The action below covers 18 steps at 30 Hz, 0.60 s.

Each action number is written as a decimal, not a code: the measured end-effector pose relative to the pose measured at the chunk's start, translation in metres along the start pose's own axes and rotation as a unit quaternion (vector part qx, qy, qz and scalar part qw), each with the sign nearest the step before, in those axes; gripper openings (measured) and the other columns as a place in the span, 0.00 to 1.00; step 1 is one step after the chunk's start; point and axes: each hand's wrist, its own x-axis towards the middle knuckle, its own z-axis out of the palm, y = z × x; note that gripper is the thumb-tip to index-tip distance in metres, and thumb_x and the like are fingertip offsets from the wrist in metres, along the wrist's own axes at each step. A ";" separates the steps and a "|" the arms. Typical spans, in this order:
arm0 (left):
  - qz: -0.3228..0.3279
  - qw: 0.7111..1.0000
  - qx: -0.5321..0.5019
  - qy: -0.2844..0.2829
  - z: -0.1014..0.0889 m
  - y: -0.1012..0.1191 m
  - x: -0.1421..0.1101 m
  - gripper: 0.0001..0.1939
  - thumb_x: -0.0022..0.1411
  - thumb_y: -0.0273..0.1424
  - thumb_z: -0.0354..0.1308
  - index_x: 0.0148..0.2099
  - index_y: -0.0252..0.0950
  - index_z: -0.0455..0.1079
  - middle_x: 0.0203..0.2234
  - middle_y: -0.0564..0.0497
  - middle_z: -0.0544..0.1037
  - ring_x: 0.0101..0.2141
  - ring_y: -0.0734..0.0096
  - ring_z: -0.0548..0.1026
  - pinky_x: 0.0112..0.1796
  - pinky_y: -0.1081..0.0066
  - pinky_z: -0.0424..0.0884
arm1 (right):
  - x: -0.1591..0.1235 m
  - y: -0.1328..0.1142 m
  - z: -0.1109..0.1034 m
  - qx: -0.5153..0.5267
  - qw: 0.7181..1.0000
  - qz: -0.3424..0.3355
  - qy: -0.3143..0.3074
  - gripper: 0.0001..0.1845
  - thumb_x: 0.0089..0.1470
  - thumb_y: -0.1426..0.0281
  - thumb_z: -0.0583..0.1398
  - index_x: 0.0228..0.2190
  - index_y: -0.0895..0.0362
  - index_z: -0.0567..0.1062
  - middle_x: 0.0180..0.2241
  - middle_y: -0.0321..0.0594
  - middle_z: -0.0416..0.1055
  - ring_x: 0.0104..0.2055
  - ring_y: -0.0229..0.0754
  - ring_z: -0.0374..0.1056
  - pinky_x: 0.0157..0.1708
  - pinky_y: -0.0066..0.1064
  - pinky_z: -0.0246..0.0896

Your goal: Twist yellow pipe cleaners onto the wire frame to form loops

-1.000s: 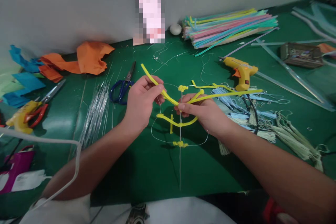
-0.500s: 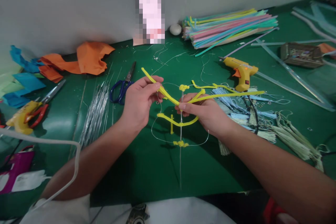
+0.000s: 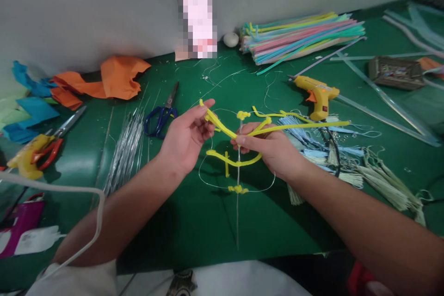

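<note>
My left hand (image 3: 184, 138) is closed in a pinch on the left end of a yellow pipe cleaner (image 3: 222, 126), which curls over near the fingertips. My right hand (image 3: 274, 150) pinches the same pipe cleaner against the upright wire of a thin wire frame (image 3: 238, 215); its long free end sticks out to the right. Yellow knots are wound on the frame above and below the fingers. A curved yellow pipe cleaner (image 3: 222, 157) crosses the wire just under my right hand, and thin wire loops bow out to both sides.
Blue-handled scissors (image 3: 160, 118) and a bundle of silvery wires (image 3: 126, 152) lie left. A yellow glue gun (image 3: 317, 95), tassels (image 3: 347, 157) and a small dark tray (image 3: 395, 73) are right. Behind are colourful pipe cleaners (image 3: 305, 37) and an upright blurred phone (image 3: 197, 18). A white cable (image 3: 101, 203) crosses my left forearm.
The left end of the yellow pipe cleaner, which pointed straight up and left past my fingers, is now bent over at my left fingertips. My right hand keeps its hold in the same place.
</note>
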 end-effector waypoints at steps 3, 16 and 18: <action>-0.001 1.000 -0.005 0.009 0.002 0.000 -0.001 0.15 0.57 0.28 0.62 0.47 0.29 0.77 0.22 0.56 0.71 0.21 0.83 0.69 0.24 0.81 0.68 | 0.000 0.001 0.000 0.004 1.000 0.000 0.001 0.12 0.43 0.62 0.72 0.23 0.54 0.76 0.27 0.36 0.74 0.29 0.38 0.69 0.30 0.32 0.66; -0.063 0.996 -0.058 -0.016 0.004 0.010 -0.005 0.19 0.54 0.25 0.58 0.50 0.27 0.73 0.24 0.54 0.72 0.20 0.81 0.66 0.21 0.78 0.66 | -0.001 0.000 0.000 0.028 0.999 -0.011 -0.027 0.12 0.44 0.62 0.72 0.23 0.54 0.77 0.28 0.37 0.75 0.29 0.38 0.70 0.30 0.31 0.67; -0.065 0.996 -0.063 -0.023 0.004 0.010 -0.005 0.18 0.55 0.25 0.58 0.49 0.28 0.73 0.24 0.54 0.72 0.19 0.81 0.66 0.21 0.77 0.67 | -0.001 0.000 0.000 0.035 0.999 -0.016 -0.037 0.11 0.45 0.63 0.72 0.23 0.54 0.77 0.27 0.37 0.76 0.29 0.37 0.70 0.30 0.31 0.67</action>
